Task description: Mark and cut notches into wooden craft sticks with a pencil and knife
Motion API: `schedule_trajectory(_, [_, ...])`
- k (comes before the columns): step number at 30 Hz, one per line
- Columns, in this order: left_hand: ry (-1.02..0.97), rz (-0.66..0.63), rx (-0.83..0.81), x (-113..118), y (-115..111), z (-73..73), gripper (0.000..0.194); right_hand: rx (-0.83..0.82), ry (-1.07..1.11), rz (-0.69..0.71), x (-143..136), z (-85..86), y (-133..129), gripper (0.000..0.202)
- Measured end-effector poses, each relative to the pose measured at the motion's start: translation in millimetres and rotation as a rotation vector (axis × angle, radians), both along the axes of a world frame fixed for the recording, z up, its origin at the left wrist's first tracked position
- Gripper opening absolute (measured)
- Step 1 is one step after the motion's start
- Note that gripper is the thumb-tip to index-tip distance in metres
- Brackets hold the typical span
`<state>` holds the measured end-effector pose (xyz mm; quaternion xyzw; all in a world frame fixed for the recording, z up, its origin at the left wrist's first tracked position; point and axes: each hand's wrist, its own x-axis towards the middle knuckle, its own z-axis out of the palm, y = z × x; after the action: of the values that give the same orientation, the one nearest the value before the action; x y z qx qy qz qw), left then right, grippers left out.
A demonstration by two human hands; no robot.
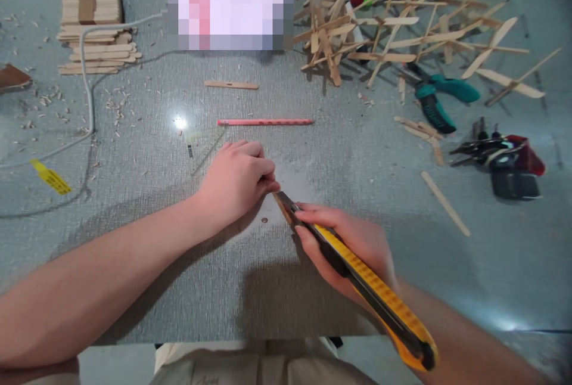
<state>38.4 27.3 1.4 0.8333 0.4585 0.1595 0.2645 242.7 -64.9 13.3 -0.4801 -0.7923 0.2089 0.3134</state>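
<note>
My right hand (344, 242) is closed around a yellow and black utility knife (373, 286), its blade pointing up and left. The blade lies against a wooden craft stick (283, 208), close to my left fingertips. My left hand (239, 179) is closed in a pinch on the upper end of that stick, and its fingers hide that end. Beyond my hands lie a pink pencil (268, 122) and, farther off, a single craft stick (239, 84) with a small dark slot in its middle.
A banded bundle of craft sticks (69, 0) sits far left, near a white cable (89, 99) with a yellow tag (51, 176). At the right are joined sticks (397, 39), teal-handled pliers (435, 111), keys (518, 158) and a loose stick (445, 204). Wood shavings are scattered about.
</note>
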Motion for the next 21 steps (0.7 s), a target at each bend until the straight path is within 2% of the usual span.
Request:
schedule_trajectory(12, [0.003,0.001,-0.004,0.6,-0.5,1.2,0.017,-0.035,0.002,-0.030,-1.6,0.4,-0.8,0.034])
schedule_trajectory(21, [0.003,0.004,-0.002,-0.5,-1.1,-1.5,0.016,-0.011,-0.021,-0.036,-3.4,2.3,-0.4,0.027])
